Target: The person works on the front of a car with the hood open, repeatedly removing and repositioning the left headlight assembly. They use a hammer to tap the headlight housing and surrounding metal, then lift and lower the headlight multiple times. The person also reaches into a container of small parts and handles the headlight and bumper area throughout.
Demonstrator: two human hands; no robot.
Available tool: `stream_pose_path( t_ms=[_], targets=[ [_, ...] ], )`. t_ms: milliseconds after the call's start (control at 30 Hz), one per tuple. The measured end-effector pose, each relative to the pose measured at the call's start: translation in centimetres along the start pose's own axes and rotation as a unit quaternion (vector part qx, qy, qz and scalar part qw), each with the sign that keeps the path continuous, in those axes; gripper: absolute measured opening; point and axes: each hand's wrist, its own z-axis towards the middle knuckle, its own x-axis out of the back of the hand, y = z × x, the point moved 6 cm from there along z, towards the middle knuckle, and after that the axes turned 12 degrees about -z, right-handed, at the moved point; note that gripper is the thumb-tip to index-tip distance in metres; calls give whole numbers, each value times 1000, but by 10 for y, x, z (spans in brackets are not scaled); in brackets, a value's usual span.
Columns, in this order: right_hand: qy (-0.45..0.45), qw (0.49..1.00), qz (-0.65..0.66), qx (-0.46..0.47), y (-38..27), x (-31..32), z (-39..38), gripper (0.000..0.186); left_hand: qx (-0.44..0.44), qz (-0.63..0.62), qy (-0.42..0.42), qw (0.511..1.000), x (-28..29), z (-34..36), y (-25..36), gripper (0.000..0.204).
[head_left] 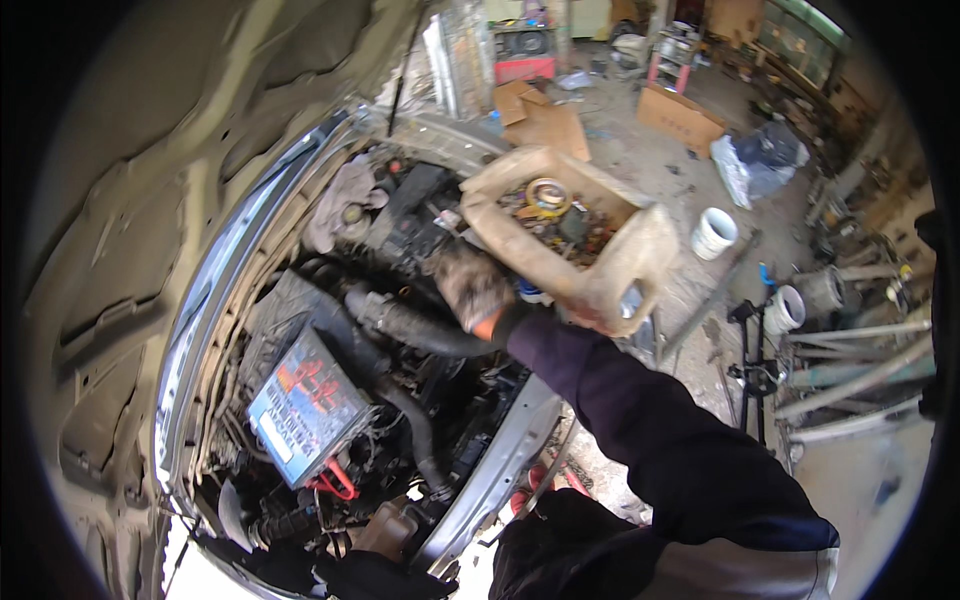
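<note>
My right hand (pixel 472 287), in a dirty glove, reaches over the engine bay (pixel 400 345) from the right. It is beside a black box-like part (pixel 418 200) and above a thick black hose (pixel 405 322). The glove is smeared by motion, so its fingers and anything in them cannot be made out. Close to it, a worn beige plastic tray (pixel 625 275) rests at the edge of the bay, with small hardware and a roll of yellow tape (pixel 548 198) inside. My left hand is not in view.
The raised hood (pixel 130 250) fills the left side. A car battery (pixel 308 405) with a red cable (pixel 340 482) sits in the bay; a grey rag (pixel 345 200) lies at the far end. White buckets (pixel 713 235), cardboard (pixel 545 120) and metal pipes (pixel 860 375) are on the floor.
</note>
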Motion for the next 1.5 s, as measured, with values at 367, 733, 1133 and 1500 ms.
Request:
stream_pose_path(
  t_ms=[367,733,1133,1500],
  targets=[
    [-20,956,137,-259,19,179,-454,22,-85,134,5,987,-14,7,43,53],
    [-573,774,71,-261,180,46,-832,22,-54,601,-313,734,-101,-238,-184,59],
    [-319,477,209,-791,491,123,-1014,23,-128,549,-425,708,-498,-398,-108,43],
    [-594,493,275,-574,423,62,-996,39,-153,429,-546,704,-756,-488,-61,37]
  ],
)
